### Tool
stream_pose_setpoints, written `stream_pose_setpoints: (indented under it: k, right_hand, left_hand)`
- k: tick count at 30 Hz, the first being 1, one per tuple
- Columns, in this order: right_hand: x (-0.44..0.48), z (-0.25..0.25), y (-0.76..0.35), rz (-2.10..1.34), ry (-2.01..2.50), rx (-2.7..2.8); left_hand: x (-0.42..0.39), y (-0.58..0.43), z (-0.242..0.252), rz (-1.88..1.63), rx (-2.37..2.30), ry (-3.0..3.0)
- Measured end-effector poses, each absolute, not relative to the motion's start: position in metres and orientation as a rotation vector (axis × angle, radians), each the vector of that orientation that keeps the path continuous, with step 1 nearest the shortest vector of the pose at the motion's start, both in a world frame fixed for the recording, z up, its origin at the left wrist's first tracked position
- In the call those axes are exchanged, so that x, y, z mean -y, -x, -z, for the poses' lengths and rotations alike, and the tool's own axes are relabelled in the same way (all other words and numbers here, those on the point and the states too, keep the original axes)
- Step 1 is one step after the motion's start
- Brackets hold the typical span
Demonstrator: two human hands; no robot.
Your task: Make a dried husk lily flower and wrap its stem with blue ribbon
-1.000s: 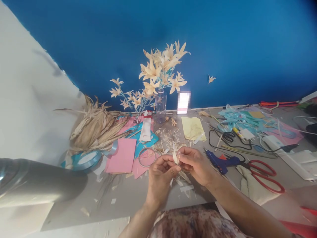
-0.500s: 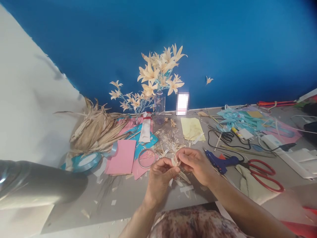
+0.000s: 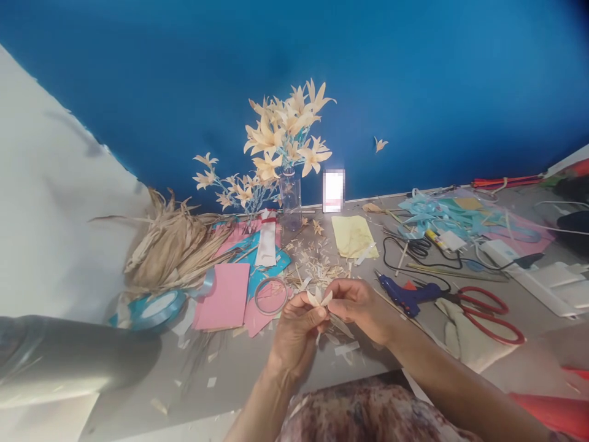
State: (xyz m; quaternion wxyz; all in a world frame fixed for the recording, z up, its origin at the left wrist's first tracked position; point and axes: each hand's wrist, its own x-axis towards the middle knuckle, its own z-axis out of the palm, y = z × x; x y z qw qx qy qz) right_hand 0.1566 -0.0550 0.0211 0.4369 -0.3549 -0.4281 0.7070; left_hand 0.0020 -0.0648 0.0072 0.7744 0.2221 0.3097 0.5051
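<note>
Between my hands, just above the table, is a small cream flower (image 3: 319, 297) with pointed petals that looks made of dried husk. My left hand (image 3: 298, 319) pinches its base between thumb and fingers. From the other side, my right hand (image 3: 359, 307) closes its thumb and fingertips on the lower part of the petals. Fingers hide the flower's bottom end. Husk scraps (image 3: 322, 267) lie on the table beyond my hands. A blue glue gun (image 3: 407, 294) rests to the right of my right hand, near red-handled scissors (image 3: 490, 313).
A glass bottle (image 3: 291, 199) of finished flowers (image 3: 285, 129) stands at the back beside a lit phone (image 3: 334, 191). Dried husks (image 3: 170, 245), pink paper (image 3: 223, 296), blue ribbon (image 3: 159, 309) and a tape ring (image 3: 256, 296) lie left. A power strip (image 3: 529, 276) is right.
The flower has been turned, and its petals now stand up and spread apart above my fingertips. Both hands keep their grip in nearly the same place. The view has shifted slightly.
</note>
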Motion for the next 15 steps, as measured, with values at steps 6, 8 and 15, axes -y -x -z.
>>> stream_pose_setpoints:
  k: [6,8,15]
  right_hand:
    - [0.0552,-0.0243,-0.1559,-1.721,0.941,1.086]
    - [0.0545,-0.0229,-0.1569,-1.750,0.950,1.062]
    - [0.0525,-0.0202,-0.1588,-1.865,0.932,0.970]
  left_hand:
    - [0.0672,-0.0032,-0.0079,-1.097,-0.744,-0.497]
    - [0.0672,-0.0028,-0.0083,-1.079,-0.756,-0.523]
    - [0.0674,-0.0027,-0.0085,-1.000,-0.753,-0.600]
